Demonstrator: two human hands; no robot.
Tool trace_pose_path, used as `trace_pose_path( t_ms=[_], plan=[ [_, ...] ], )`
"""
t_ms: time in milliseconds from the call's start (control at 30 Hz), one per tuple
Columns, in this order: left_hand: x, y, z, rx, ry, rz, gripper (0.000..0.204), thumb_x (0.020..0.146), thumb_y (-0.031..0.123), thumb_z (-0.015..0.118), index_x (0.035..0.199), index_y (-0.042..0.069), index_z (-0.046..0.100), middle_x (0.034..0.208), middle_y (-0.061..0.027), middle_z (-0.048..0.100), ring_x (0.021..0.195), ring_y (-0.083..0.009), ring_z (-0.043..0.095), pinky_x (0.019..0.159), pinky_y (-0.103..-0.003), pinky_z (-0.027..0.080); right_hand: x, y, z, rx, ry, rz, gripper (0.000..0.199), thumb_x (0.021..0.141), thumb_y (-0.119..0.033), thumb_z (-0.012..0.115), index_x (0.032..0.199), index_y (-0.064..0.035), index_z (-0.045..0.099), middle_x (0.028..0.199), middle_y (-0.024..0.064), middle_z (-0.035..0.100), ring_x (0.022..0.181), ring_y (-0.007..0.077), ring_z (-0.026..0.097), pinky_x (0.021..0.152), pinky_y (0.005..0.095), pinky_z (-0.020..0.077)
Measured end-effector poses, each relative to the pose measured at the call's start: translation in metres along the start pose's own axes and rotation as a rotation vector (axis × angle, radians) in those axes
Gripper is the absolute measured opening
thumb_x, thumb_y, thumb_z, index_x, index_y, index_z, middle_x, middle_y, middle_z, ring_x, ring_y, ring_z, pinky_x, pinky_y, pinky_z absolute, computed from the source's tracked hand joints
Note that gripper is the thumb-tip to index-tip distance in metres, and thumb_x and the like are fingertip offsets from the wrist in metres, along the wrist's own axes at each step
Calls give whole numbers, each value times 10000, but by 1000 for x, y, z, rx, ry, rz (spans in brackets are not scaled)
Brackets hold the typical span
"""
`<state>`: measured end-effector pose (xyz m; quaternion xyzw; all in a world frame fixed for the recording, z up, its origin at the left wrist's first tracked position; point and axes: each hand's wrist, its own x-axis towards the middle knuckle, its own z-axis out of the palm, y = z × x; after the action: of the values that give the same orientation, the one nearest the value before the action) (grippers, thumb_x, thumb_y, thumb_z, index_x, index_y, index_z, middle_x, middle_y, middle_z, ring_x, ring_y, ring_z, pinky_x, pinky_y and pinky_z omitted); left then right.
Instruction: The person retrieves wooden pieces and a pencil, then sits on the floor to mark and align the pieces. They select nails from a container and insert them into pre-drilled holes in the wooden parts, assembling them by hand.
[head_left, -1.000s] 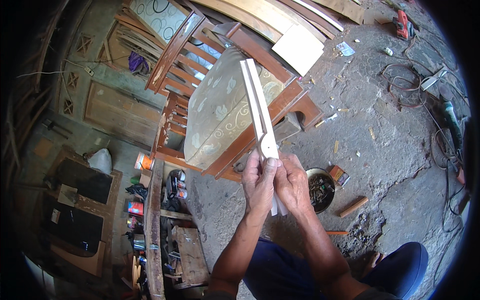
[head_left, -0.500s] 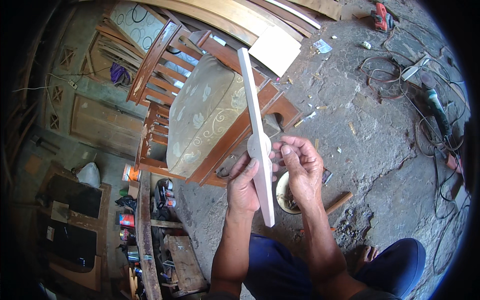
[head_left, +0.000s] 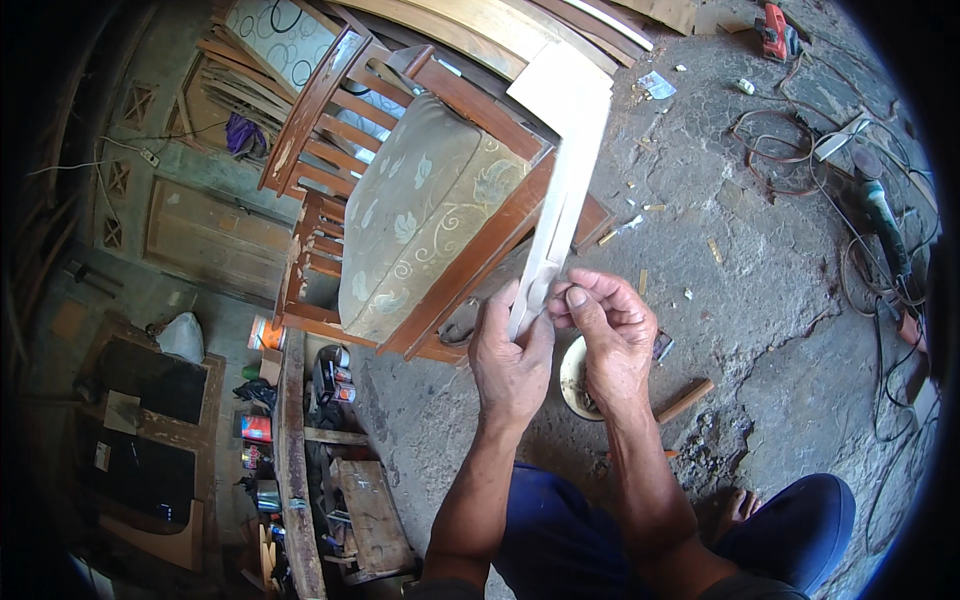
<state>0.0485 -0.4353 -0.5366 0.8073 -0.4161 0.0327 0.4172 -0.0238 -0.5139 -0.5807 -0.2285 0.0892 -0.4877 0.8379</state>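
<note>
A long, pale wooden piece slants up and away in front of me, its near end gripped between the thumb and fingers of my left hand. Close against that end, my right hand is closed in a pinch, thumb to fingertips. Whatever sits in this pinch is too small or hidden to name. Beyond the piece stands a brown wooden armchair, tipped in view, with a patterned greenish cushion. Below my right hand, a pale round bowl rests on the floor, partly covered by the hand.
Cables and an angle grinder lie on the rough concrete at right, with a red power tool farther off. A short wooden stick is near my knee. At left, a wooden beam runs beside cans and a small wooden box.
The pale wooden piece has turned and tilted, its far end swinging right and away. My left hand has shifted slightly right and now grips its near end; my right hand stays pinched beside it.
</note>
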Motion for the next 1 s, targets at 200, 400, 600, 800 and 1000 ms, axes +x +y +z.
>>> trace_pose_path(
  t_ms=[200, 400, 600, 800, 1000],
  plan=[
    [2, 4, -3, 344, 19, 223, 435, 884, 54, 708, 1302, 6, 599, 1118, -166, 673, 1002, -306, 669, 866, -416, 536, 1, 6, -11, -127, -36, 16, 123, 947, -11, 721, 1067, 7, 739, 994, 79, 747, 903, 136, 695, 790, 276, 560],
    [-1, 12, -11, 443, -70, 188, 455, 879, 104, 702, 1314, 18, 597, 1179, -193, 666, 1087, -384, 651, 933, -475, 513, 8, 7, -20, -457, -156, -265, 161, 877, 10, 765, 1031, -34, 780, 972, 86, 751, 902, 174, 702, 816, 305, 556],
    [3, 13, -20, 450, -118, 149, 441, 873, 88, 709, 1298, 17, 620, 1148, -212, 677, 1061, -386, 671, 912, -457, 523, 16, 4, -35, -736, -321, -386, 176, 888, -39, 757, 1061, -53, 787, 967, 101, 762, 902, 227, 727, 792, 350, 575],
    [0, 16, -20, 511, -173, 177, 455, 872, 99, 707, 1312, 41, 607, 1178, -196, 665, 1084, -396, 650, 929, -473, 512, 19, 8, -36, -622, -302, -325, 151, 904, -37, 742, 1049, -46, 786, 967, 89, 750, 909, 204, 705, 806, 335, 559],
    [4, 15, -21, 489, -193, 187, 451, 884, 115, 692, 1317, 54, 582, 1194, -188, 651, 1111, -405, 625, 940, -502, 501, 24, 10, -38, -616, -306, -309, 141, 887, -20, 748, 1021, -50, 782, 930, 73, 722, 876, 187, 687, 794, 330, 542]
  ],
)
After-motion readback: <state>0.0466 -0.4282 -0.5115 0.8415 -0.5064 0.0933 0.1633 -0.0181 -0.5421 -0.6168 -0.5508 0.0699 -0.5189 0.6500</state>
